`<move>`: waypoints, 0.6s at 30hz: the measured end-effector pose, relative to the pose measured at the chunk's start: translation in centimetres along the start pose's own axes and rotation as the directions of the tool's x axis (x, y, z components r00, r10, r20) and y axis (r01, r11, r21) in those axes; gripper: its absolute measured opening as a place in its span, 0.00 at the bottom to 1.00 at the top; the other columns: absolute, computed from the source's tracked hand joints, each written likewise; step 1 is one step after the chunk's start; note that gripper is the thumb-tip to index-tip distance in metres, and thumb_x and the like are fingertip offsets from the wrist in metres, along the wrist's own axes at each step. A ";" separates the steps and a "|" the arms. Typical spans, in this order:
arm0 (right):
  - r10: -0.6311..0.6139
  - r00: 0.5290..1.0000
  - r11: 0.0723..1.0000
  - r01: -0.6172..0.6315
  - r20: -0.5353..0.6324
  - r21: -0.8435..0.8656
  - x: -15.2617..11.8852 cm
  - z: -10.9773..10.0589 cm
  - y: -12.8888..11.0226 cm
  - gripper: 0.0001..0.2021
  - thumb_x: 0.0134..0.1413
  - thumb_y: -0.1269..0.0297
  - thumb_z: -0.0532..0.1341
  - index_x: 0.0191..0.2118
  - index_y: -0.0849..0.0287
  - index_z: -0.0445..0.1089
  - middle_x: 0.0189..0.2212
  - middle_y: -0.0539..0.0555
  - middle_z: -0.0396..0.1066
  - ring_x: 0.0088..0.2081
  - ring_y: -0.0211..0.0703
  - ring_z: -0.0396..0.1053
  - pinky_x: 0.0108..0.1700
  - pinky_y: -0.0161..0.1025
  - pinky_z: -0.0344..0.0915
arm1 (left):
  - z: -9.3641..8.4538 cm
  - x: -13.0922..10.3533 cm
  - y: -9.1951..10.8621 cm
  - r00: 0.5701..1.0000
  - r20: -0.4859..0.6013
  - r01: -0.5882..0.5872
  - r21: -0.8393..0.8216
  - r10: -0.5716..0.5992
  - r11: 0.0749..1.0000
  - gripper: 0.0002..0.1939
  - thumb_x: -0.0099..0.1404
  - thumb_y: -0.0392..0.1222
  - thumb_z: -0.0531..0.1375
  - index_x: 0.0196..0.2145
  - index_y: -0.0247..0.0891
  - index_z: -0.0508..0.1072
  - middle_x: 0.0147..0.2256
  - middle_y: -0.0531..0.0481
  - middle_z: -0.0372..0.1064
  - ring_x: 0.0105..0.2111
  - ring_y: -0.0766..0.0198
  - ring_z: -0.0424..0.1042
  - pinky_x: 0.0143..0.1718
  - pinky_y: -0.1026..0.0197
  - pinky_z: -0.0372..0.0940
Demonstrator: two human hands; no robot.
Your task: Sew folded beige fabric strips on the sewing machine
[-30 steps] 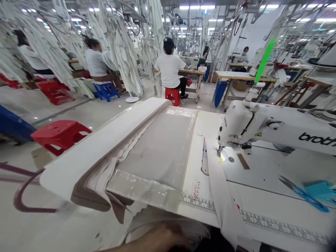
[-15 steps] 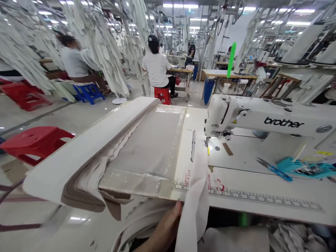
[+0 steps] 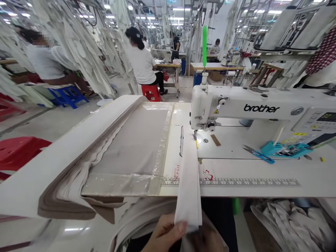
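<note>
A long pale fabric strip point(image 3: 187, 182) runs from beneath the needle area of the white sewing machine point(image 3: 236, 105) down over the table's front edge. My left hand point(image 3: 168, 231) pinches the strip's lower left corner between thumb and fingers. Just right of it, my right hand point(image 3: 207, 238) is dark and blurred under the strip's lower end, its fingers mostly hidden. To the left, a thick stack of fabric pieces point(image 3: 65, 185) lies along a plastic-covered panel point(image 3: 131, 143).
Blue-handled scissors point(image 3: 262, 155) and a teal tray point(image 3: 286, 149) lie right of the needle. A printed ruler point(image 3: 246, 182) follows the front edge. Crumpled fabric point(image 3: 296, 224) sits low right. A red stool point(image 3: 21, 150) stands left; seated people point(image 3: 143, 63) are beyond.
The view has shifted to the right. My left hand now holds the strip's lower end, which lies straighter. My right hand has come into view beneath the strip.
</note>
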State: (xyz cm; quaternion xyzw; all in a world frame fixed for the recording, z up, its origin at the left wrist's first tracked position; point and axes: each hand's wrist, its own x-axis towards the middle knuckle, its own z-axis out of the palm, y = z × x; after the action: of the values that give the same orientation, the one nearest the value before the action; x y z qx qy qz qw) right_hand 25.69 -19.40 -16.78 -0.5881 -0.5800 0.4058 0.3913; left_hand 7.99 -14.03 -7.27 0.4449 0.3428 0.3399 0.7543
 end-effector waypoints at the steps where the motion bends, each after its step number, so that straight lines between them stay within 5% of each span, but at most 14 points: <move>1: -0.004 1.000 1.000 0.004 -0.024 -0.015 1.7 0.2 0.6 0.12 0.62 0.55 0.60 0.41 0.59 0.72 0.35 0.51 0.75 0.35 0.40 0.74 0.42 0.44 0.72 | 0.0 0.1 0.7 0.998 -0.015 -0.060 0.085 0.062 0.995 0.25 0.61 0.62 0.61 0.37 0.37 0.82 0.30 0.44 0.77 0.40 0.52 0.73 0.47 0.55 0.65; 5: -0.062 0.987 0.996 0.052 -0.150 -0.069 8.1 1.2 2.8 0.16 0.64 0.52 0.57 0.42 0.60 0.72 0.42 0.56 0.75 0.46 0.47 0.73 0.52 0.53 0.67 | -0.6 0.2 2.2 0.972 -0.018 -0.223 0.256 0.236 0.940 0.23 0.67 0.58 0.56 0.39 0.37 0.82 0.29 0.44 0.77 0.37 0.52 0.74 0.47 0.55 0.67; 9: -0.136 0.984 0.987 0.124 -0.118 -0.099 10.4 1.3 3.8 0.15 0.60 0.52 0.61 0.42 0.59 0.73 0.43 0.56 0.75 0.48 0.48 0.72 0.56 0.56 0.63 | -0.9 0.2 0.9 0.989 -0.092 -0.094 0.223 0.117 0.970 0.25 0.63 0.61 0.60 0.33 0.35 0.83 0.25 0.46 0.74 0.28 0.57 0.71 0.41 0.57 0.68; 13: -0.117 0.991 0.991 0.111 -0.072 -0.079 8.2 -0.8 2.6 0.10 0.57 0.60 0.61 0.41 0.57 0.75 0.41 0.58 0.77 0.48 0.53 0.72 0.56 0.60 0.62 | -0.7 0.8 -1.7 0.979 -0.194 0.092 0.135 -0.065 0.987 0.26 0.57 0.63 0.64 0.24 0.34 0.81 0.21 0.48 0.71 0.25 0.61 0.68 0.31 0.63 0.63; 18: -0.035 0.999 0.997 0.037 -0.037 0.062 2.6 -2.0 -1.9 0.13 0.62 0.64 0.55 0.49 0.51 0.73 0.49 0.56 0.75 0.50 0.49 0.73 0.51 0.44 0.70 | -0.9 1.5 -3.2 0.980 -0.168 0.128 0.119 -0.107 0.985 0.25 0.52 0.62 0.67 0.21 0.34 0.80 0.21 0.48 0.71 0.25 0.62 0.67 0.31 0.63 0.61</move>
State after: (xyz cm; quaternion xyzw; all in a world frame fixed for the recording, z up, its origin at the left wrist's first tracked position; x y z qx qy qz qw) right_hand 26.88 -16.71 -14.36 -0.5721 -0.5705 0.4061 0.4270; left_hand 8.74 -13.66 -10.85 0.4427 0.4496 0.3066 0.7127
